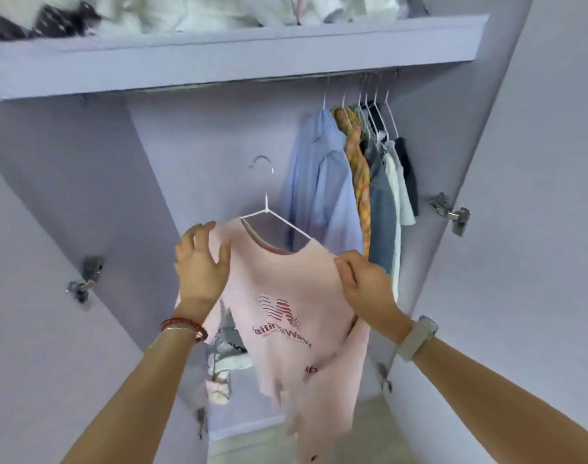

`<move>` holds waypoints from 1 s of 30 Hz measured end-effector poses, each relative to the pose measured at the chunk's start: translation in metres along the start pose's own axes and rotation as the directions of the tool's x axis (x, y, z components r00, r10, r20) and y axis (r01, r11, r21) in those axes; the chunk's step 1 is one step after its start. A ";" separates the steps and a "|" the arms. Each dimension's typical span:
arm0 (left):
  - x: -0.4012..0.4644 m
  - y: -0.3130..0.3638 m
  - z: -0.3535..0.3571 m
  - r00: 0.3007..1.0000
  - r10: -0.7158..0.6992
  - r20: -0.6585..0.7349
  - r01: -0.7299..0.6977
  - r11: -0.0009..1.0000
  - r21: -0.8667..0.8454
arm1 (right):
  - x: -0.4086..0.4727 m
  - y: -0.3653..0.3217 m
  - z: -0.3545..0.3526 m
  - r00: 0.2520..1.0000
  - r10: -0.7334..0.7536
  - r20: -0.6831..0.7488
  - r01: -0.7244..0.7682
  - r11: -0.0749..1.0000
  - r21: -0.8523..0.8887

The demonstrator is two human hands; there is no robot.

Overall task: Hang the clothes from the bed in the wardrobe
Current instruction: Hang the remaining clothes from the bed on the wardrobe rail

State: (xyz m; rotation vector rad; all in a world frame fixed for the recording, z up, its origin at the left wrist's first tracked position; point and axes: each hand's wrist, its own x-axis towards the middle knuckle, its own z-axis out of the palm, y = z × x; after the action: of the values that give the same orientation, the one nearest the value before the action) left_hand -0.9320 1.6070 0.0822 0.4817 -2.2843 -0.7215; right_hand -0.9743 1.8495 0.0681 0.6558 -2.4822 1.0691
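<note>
Scene: A person is standing at an open lilac wardrobe [486, 162], lifting a pink T-shirt [285, 296] on a white wire hanger [269, 212] toward the rail [252, 82] under the shelf [118, 58].

Shirt: It is hanging in mid-air between the two hands, below the rail and left of the clothes already hung; its hem is trailing toward the wardrobe floor.

Left hand: The left hand [200, 259] is gripping the shirt's shoulder, thumb in front of the cloth and fingers curling over the top edge.

Right hand: The right hand [362, 279] is pinching the other shoulder between thumb and fingers.

Hook: The hanger's hook is pointing up, free of the rail and well below it.

Hung clothes: A blue shirt [319, 182], an orange patterned garment [356, 162] and darker pieces are crowding the rail's right end.

Doing it well: The open stretch of rail left of the blue shirt is looking like the natural target. Keeping both shoulders level is likely holding the hanger seated inside the neckline; tilting risks the wire slipping out. Raising the hook above the rail, then lowering it on, probably serves better than pushing it straight in.

Watch for: The shelf lip is overhanging the rail, so the hook may be catching it.
</note>
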 end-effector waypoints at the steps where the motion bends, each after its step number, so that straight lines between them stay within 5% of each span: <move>1: 0.007 0.006 -0.001 0.999 0.040 -0.026 -0.039 0.999 0.012 | 0.015 -0.001 0.006 0.999 0.035 -0.020 -0.034 0.998 0.045; 6: 0.057 0.051 -0.001 0.946 0.283 -0.159 -0.262 0.955 0.141 | 0.104 -0.004 0.029 0.985 0.112 -0.129 -0.089 0.981 0.175; 12: 0.134 0.113 0.010 0.777 0.568 -0.271 -0.457 0.805 0.377 | 0.201 -0.007 0.039 0.941 0.222 -0.255 -0.142 0.945 0.296; 17: 0.175 0.119 0.032 0.847 0.489 -0.207 -0.366 0.821 0.439 | 0.254 0.007 0.054 0.910 0.302 -0.283 -0.242 0.943 0.227; 22: 0.185 0.108 0.041 0.839 0.497 -0.220 -0.326 0.784 0.528 | 0.269 0.021 0.075 0.911 0.385 -0.150 -0.368 0.921 0.130; 30: 0.177 0.113 0.032 0.897 0.421 -0.135 -0.307 0.813 0.495 | 0.251 0.021 0.057 0.978 0.206 0.019 -0.207 0.977 0.055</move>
State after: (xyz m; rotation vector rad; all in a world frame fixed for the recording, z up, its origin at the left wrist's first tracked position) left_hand -1.0931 1.6151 0.2199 0.2986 -2.2135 0.0868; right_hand -1.2021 1.7517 0.1421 0.4280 -2.5838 1.2172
